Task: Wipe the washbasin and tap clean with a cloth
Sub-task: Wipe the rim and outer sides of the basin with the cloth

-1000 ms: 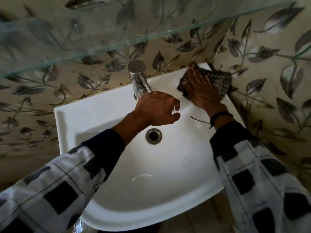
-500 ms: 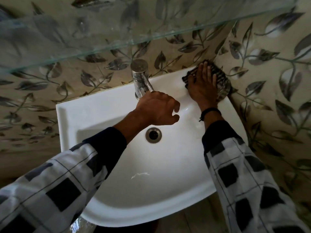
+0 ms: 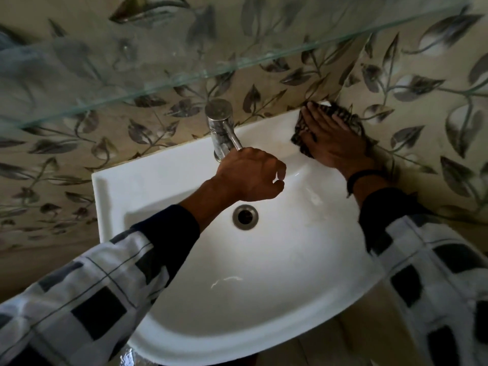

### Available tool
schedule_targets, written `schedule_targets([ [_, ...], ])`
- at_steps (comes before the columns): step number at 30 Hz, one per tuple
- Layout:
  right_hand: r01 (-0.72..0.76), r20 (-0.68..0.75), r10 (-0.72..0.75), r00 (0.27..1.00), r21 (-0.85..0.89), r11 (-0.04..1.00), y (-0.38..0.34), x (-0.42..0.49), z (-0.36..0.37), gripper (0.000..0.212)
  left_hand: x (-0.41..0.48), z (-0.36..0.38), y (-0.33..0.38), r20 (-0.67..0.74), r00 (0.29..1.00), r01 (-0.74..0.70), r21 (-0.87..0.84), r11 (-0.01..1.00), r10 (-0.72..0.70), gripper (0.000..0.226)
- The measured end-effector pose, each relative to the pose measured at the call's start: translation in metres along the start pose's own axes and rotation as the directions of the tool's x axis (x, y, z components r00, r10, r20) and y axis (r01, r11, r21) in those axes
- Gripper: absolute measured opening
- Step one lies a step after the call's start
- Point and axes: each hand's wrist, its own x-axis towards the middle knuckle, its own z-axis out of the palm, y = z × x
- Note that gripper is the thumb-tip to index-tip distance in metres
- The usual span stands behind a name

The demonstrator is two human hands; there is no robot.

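My right hand (image 3: 330, 138), fingers straight, presses the cloth (image 3: 346, 114) on the basin's (image 3: 184, 260) rim at 1 o'clock. My left hand (image 3: 250, 175) curls at the tap's (image 3: 220, 128) spout, 12 o'clock; gripping or not, I cannot tell. Best: firm, overlapping strokes into the corner.

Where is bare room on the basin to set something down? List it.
Free: washbasin rim left of the tap; the bowl in front of the drain. Crowded: back right corner, right hand flat on the cloth; left hand at the tap's spout.

Bathroom corner, white washbasin (image 3: 111, 196), chrome tap (image 3: 219, 122), glass shelf (image 3: 158, 62) above, leaf-patterned tiles (image 3: 422, 114) on the walls
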Motion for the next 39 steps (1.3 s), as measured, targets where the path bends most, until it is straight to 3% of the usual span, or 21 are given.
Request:
schedule_targets([
  [2,-0.097,0.001,0.097,0.995,0.047,0.994,-0.024,0.003,0.003,0.071,0.0,-0.001,-0.002,0.004,1.0,0.006,-0.011,1.0,-0.006,0.036],
  [6,0.175,0.057,-0.182,0.982,0.108,0.979,-0.018,-0.007,0.004,0.066,0.001,0.0,0.0,0.018,1.0,0.003,0.006,1.0,-0.003,0.035],
  [7,0.169,0.043,-0.175,0.984,0.111,0.979,-0.009,-0.007,0.002,0.067,0.001,0.0,0.001,0.019,1.0,0.001,0.01,1.0,-0.002,0.035],
  [10,-0.099,-0.002,0.099,0.995,0.077,0.992,-0.012,-0.003,0.0,0.072,0.0,-0.002,0.001,0.019,1.0,0.003,0.011,1.0,-0.003,0.035],
  [14,-0.342,-0.009,0.347,0.938,0.151,0.928,-0.038,0.012,0.001,0.069,0.0,0.0,0.001,0.019,1.0,-0.008,0.019,1.0,0.008,0.042],
  [24,-0.455,-0.053,0.47,0.881,0.183,0.872,-0.051,0.027,0.002,0.072,-0.003,0.0,0.0,-0.007,0.999,-0.039,0.04,0.998,0.039,0.038],
  [26,-0.403,0.022,0.404,0.914,0.14,0.904,-0.041,0.026,0.006,0.068,-0.002,0.001,0.0,-0.002,1.0,-0.025,0.015,1.0,0.025,0.037],
  [29,-0.005,0.039,0.007,0.999,-0.03,1.0,-0.007,0.005,0.017,0.062,0.001,0.002,-0.002,0.015,1.0,-0.004,-0.022,1.0,0.004,0.038],
  [31,0.166,0.072,-0.159,0.985,-0.108,0.98,0.015,-0.004,0.011,0.062,0.002,0.0,-0.002,0.023,1.0,-0.002,-0.049,0.999,0.003,0.038],
  [34,-0.054,0.061,0.056,0.997,-0.039,0.998,-0.004,-0.004,-0.002,0.078,0.002,-0.001,0.001,0.015,1.0,0.004,-0.06,0.998,-0.003,0.043],
  [35,-0.062,0.05,0.062,0.997,0.005,0.998,-0.017,-0.003,-0.001,0.08,0.002,-0.001,0.002,0.015,1.0,0.008,-0.065,0.998,-0.007,0.045],
  [39,0.224,0.103,-0.236,0.966,0.118,0.967,-0.023,-0.003,0.005,0.075,-0.001,-0.004,0.001,-0.016,1.0,-0.02,-0.081,0.997,0.019,0.045],
])
